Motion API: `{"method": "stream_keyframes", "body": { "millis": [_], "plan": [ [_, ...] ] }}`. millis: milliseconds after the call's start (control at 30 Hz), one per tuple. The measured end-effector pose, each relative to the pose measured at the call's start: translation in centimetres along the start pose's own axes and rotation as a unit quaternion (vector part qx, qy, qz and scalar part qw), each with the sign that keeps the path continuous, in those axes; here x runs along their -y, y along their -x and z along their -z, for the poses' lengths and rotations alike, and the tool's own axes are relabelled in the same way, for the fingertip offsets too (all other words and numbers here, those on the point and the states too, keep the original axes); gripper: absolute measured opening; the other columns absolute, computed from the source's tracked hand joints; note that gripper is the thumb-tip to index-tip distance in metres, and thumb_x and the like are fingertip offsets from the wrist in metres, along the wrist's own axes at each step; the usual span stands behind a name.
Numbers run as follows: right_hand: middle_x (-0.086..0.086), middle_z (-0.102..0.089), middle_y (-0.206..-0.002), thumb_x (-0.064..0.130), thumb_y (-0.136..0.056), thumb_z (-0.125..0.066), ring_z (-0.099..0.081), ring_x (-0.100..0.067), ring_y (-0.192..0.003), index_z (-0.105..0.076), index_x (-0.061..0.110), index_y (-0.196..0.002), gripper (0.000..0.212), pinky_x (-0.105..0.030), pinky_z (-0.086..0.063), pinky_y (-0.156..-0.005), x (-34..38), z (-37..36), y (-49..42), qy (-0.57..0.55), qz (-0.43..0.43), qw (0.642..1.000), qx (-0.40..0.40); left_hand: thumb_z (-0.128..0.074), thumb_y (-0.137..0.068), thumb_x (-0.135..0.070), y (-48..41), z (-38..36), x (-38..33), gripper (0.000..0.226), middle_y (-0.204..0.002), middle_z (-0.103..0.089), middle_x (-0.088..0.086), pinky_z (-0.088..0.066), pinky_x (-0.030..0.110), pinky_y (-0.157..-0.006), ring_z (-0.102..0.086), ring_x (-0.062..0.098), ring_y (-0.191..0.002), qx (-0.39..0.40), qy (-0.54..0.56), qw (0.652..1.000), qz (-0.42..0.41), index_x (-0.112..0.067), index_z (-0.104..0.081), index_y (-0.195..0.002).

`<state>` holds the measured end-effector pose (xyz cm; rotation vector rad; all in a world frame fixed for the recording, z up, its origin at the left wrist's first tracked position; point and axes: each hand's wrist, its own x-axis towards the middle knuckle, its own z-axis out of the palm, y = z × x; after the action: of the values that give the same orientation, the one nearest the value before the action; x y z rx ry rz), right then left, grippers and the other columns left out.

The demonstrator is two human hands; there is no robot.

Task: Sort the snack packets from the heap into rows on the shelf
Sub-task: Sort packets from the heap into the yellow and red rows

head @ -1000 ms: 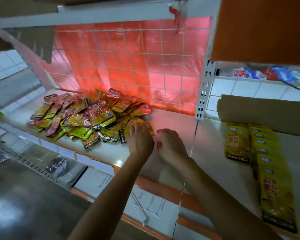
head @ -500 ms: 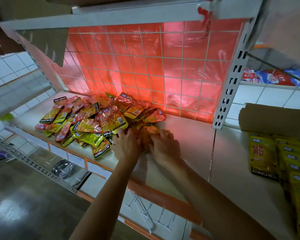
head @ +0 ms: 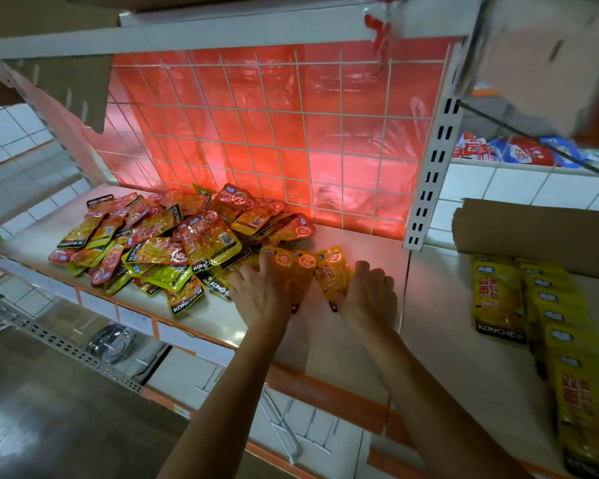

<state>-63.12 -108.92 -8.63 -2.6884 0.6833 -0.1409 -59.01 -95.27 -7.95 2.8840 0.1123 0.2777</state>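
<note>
Reaching over the shelf (head: pixel 360 243) with both hands. Had the left hand (head: pixel 260 295) flat, fingers straight, on a few yellow packets (head: pixel 305 267) fanned out at the right edge of the heap (head: pixel 173 243). Had the right hand (head: pixel 370 292) against the rightmost of those packets, fingers curled; could not tell whether gripping it. Saw the heap piled left, touching the mesh (head: pixel 274 133). Saw a row (head: pixel 498 299) of yellow packets in the next bay, well apart, before a cardboard roll (head: pixel 533 229).
</note>
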Motion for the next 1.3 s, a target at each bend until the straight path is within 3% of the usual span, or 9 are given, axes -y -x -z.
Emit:
{"method": "stream_keyframes", "body": {
  "millis": [133, 300, 400, 467, 567, 733, 867, 1000, 1300],
  "plan": [
    [-0.017, -0.051, -0.120, 0.021, -0.086, -0.065, -0.053, -0.037, -0.112, -0.040, 0.004, -0.123, 0.048, -0.039, -0.045, -0.081, -0.6, 1.3, 0.2, -0.080, -0.005, 0.995, 0.060, -0.069, -0.083, -0.042, 0.9, 0.0, -1.8, 0.052, -0.115, -0.049, 0.017, -0.044, 0.041, -0.070, -0.058, 0.040, -0.094, -0.015, 0.163, 0.986, -0.032, -0.014, -0.053, -0.123],
    [-0.019, -0.060, -0.109, 0.023, -0.091, -0.050, -0.056, -0.038, -0.104, -0.050, 0.004, -0.112, 0.029, -0.035, -0.038, -0.072, -2.6, 3.1, 1.0, -0.209, -0.022, 0.977, 0.034, -0.063, -0.089, -0.019, 1.7, -0.9, -4.1, 0.029, -0.106, -0.063, 0.014, -0.042, 0.033, -0.069, -0.060, 0.033, -0.092, -0.024, 0.322, 0.943, -0.086, -0.009, -0.063, -0.116],
    [-0.017, -0.063, -0.106, 0.013, -0.088, -0.050, -0.059, -0.037, -0.099, -0.054, 0.006, -0.108, 0.022, -0.036, -0.047, -0.075, -5.3, 3.9, 0.9, -0.320, -0.081, 0.944, -0.010, -0.063, -0.087, -0.009, 2.3, -1.3, -5.6, 0.023, -0.094, -0.069, 0.002, -0.046, 0.020, -0.061, -0.064, 0.002, -0.075, -0.001, 0.403, 0.913, -0.066, -0.012, -0.067, -0.109],
    [-0.015, -0.064, -0.101, 0.012, -0.085, -0.054, -0.063, -0.037, -0.094, -0.057, 0.008, -0.104, 0.020, -0.049, -0.053, -0.080, -7.2, 4.8, 0.9, -0.391, -0.118, 0.912, -0.024, -0.068, -0.084, -0.009, 3.1, -1.7, -7.0, 0.027, -0.094, -0.070, -0.003, -0.044, 0.007, -0.058, -0.062, -0.012, -0.071, 0.052, 0.477, 0.877, -0.034, -0.017, -0.066, -0.109],
    [-0.014, -0.065, -0.095, 0.009, -0.080, -0.059, -0.065, -0.034, -0.089, -0.059, 0.010, -0.098, 0.017, -0.057, -0.054, -0.078, -10.1, 6.3, 1.3, -0.468, -0.155, 0.869, -0.038, -0.075, -0.077, -0.009, 4.5, -2.6, -9.4, 0.031, -0.092, -0.073, -0.001, -0.055, 0.024, -0.065, -0.069, 0.005, -0.078, 0.154, 0.561, 0.813, 0.007, -0.028, -0.065, -0.099],
    [-0.009, -0.067, -0.082, 0.010, -0.080, -0.058, -0.067, -0.036, -0.084, -0.061, 0.021, -0.085, 0.012, -0.055, -0.056, -0.073, -15.0, 9.6, 2.3, -0.489, -0.191, 0.847, -0.086, -0.078, -0.074, -0.009, 7.2, -3.7, -14.6, 0.016, -0.078, -0.074, 0.002, -0.057, 0.039, -0.075, -0.069, 0.019, -0.072, 0.218, 0.570, 0.792, 0.001, -0.023, -0.069, -0.075],
    [-0.012, -0.066, -0.093, 0.011, -0.080, -0.056, -0.064, -0.036, -0.090, -0.059, 0.020, -0.091, 0.015, -0.052, -0.055, -0.080, -18.8, 11.8, 2.8, -0.477, -0.222, 0.843, -0.110, -0.075, -0.075, -0.009, 9.0, -4.2, -17.5, 0.023, -0.073, -0.073, 0.002, -0.057, 0.042, -0.073, -0.071, 0.023, -0.069, 0.260, 0.572, 0.778, -0.009, -0.031, -0.072, -0.069],
    [-0.011, -0.067, -0.094, 0.017, -0.083, -0.052, -0.066, -0.030, -0.082, -0.060, 0.019, -0.099, 0.019, -0.040, -0.053, -0.067, -21.6, 12.9, 3.4, -0.483, -0.234, 0.834, -0.129, -0.074, -0.074, -0.013, 10.0, -4.6, -19.3, 0.014, -0.084, -0.074, 0.011, -0.055, 0.054, -0.083, -0.071, 0.034, -0.082, 0.275, 0.560, 0.782, -0.005, -0.028, -0.072, -0.072],
    [-0.011, -0.067, -0.091, 0.016, -0.082, -0.050, -0.065, -0.033, -0.088, -0.058, 0.020, -0.086, 0.010, -0.054, -0.052, -0.081, -23.1, 13.1, 4.4, -0.484, -0.235, 0.835, -0.115, -0.079, -0.075, -0.024, 10.5, -4.9, -20.8, 0.015, -0.081, -0.073, -0.006, -0.056, 0.043, -0.083, -0.069, 0.017, -0.081, 0.243, 0.462, 0.852, -0.045, -0.031, -0.067, -0.070]
  ]
}}
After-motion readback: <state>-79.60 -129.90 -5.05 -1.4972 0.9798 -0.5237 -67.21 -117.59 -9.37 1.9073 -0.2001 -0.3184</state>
